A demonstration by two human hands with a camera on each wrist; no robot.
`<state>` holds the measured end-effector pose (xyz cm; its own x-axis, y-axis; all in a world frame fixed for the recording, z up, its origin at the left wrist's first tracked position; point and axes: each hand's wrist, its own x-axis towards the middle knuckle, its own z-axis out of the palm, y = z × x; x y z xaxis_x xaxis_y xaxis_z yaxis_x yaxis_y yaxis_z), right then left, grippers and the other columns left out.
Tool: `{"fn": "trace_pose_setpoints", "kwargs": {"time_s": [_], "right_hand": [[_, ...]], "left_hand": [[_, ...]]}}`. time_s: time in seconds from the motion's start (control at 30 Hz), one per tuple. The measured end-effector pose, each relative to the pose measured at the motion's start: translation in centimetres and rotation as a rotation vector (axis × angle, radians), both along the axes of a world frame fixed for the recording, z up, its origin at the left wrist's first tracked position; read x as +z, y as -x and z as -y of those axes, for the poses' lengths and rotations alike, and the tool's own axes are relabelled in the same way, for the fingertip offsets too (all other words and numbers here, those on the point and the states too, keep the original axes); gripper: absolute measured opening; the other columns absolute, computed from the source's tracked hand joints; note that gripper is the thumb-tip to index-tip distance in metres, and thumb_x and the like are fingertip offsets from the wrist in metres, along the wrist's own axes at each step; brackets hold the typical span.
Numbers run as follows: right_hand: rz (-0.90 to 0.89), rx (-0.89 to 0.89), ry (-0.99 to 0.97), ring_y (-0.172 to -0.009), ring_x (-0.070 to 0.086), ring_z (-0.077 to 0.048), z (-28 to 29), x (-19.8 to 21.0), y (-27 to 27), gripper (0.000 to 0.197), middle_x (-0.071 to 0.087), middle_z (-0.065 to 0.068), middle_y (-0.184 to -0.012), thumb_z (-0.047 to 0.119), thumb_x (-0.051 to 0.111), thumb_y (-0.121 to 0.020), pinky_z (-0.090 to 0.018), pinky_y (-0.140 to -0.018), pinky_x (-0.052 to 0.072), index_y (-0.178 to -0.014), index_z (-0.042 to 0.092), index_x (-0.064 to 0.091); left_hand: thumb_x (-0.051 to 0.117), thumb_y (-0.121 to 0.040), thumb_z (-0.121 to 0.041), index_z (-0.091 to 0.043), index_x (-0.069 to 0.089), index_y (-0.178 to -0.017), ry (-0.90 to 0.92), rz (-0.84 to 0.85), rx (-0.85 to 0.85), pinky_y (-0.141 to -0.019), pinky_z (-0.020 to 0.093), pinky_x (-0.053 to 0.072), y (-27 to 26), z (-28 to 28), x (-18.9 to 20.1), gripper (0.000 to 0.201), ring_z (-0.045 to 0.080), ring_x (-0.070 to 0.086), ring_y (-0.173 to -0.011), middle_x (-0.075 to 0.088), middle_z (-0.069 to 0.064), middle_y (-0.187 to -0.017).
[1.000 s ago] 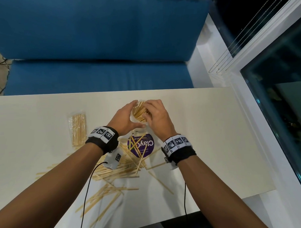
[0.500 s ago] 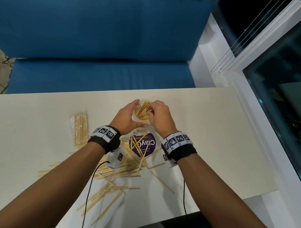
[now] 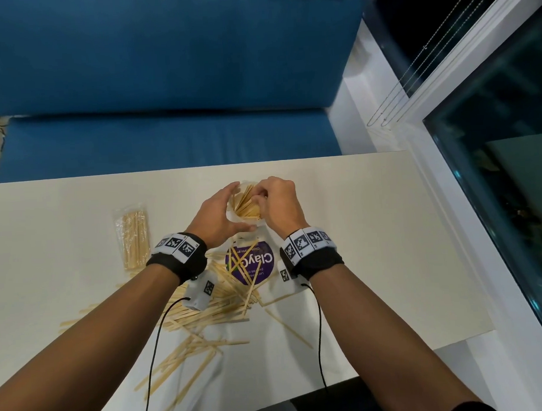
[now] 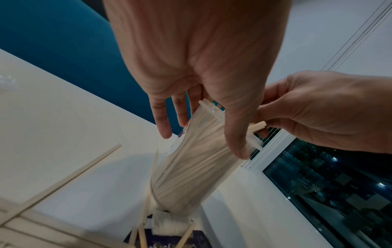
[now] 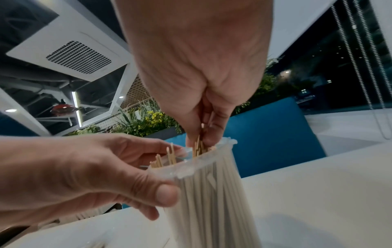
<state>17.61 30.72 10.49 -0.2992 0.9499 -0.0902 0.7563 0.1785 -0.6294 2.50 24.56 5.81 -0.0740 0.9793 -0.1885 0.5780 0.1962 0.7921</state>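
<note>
Off to the left the packet (image 3: 132,239) lies flat on the table (image 3: 387,232) just as it did a second ago, and the loose sticks (image 3: 206,312) are strewn in the same tangle under the person's forearms, some of them crossing the purple label (image 3: 261,264).

What has changed is small. Both hands have stayed at the jar (image 3: 230,214), which stands on the table just beyond the label. The sticks (image 3: 246,203) inside it now lean together in one tidy slant rather than fanning out as before. The right hand has also closed in over the mouth.

The left hand (image 3: 216,218) is curved round the jar just under the rim, with its thumb on the near side and its fingers on the far side (the right wrist view shows the thumb pad pressed flat against the clear wall). It is a half-closed, steadying grip, not a tight one.

The jar is tilted a little and packed nearly full, with stick tips poking above the rim.

The right hand (image 3: 280,205) comes down from above with its fingers bunched narrow. The fingertips (image 5: 208,134) are sunk among the stick tips and pinch a few of them. From where I stand I cannot count how many.

Further right the table runs up to the dark window (image 3: 493,182), and the blue sofa (image 3: 167,86) sits behind it all.
</note>
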Motion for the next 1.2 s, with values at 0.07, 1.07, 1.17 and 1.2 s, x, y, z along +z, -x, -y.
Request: {"fn": "trace_pose_setpoints", "kwargs": {"time_s": [0.07, 1.07, 1.17, 1.2], "right_hand": [[0.029, 0.016, -0.041, -0.091, 0.067, -0.017, 0.3, -0.3, -0.1, 0.011, 0.071, -0.003, -0.103, 0.014, 0.072, -0.097, -0.028, -0.083, 0.059, -0.104, 0.011, 0.079], [0.008, -0.068, -0.025, -0.098, 0.058, -0.023, 1.4, -1.0, 0.2, 0.012, 0.067, -0.001, -0.101, 0.035, 0.070, -0.096, -0.039, -0.088, 0.055, -0.100, 0.031, 0.081], [0.153, -0.111, -0.227, -0.103, 0.048, -0.019, 1.1, -1.1, -0.1, 0.020, 0.068, 0.000, -0.105, 0.035, 0.066, -0.100, -0.037, -0.090, 0.042, -0.103, 0.022, 0.080], [0.222, -0.114, -0.274, -0.104, 0.048, -0.019, 1.2, -1.2, 0.1, 0.020, 0.067, 0.000, -0.106, 0.035, 0.067, -0.099, -0.039, -0.091, 0.041, -0.102, 0.020, 0.080]], "left_hand": [[0.091, -0.068, -0.045, -0.022, 0.033, -0.155, -0.001, 0.006, 0.003, -0.109, 0.035, 0.039, -0.1, 0.0, 0.0, 0.108, 0.022, 0.049, -0.135, 0.049, 0.001, -0.153], [0.091, -0.066, -0.048, -0.022, 0.039, -0.153, -0.015, 0.040, 0.012, -0.106, 0.042, 0.048, 0.1, 0.3, 0.5, 0.105, 0.020, 0.054, -0.128, 0.055, 0.000, -0.146], [0.092, -0.065, -0.047, -0.023, 0.038, -0.153, -0.012, 0.033, 0.020, -0.104, 0.043, 0.050, 0.1, 0.2, 0.4, 0.106, 0.020, 0.053, -0.129, 0.054, 0.000, -0.148], [0.092, -0.065, -0.048, -0.023, 0.038, -0.153, -0.012, 0.031, 0.018, -0.104, 0.043, 0.051, 0.1, 0.2, 0.4, 0.106, 0.020, 0.053, -0.128, 0.053, 0.000, -0.148]]}}
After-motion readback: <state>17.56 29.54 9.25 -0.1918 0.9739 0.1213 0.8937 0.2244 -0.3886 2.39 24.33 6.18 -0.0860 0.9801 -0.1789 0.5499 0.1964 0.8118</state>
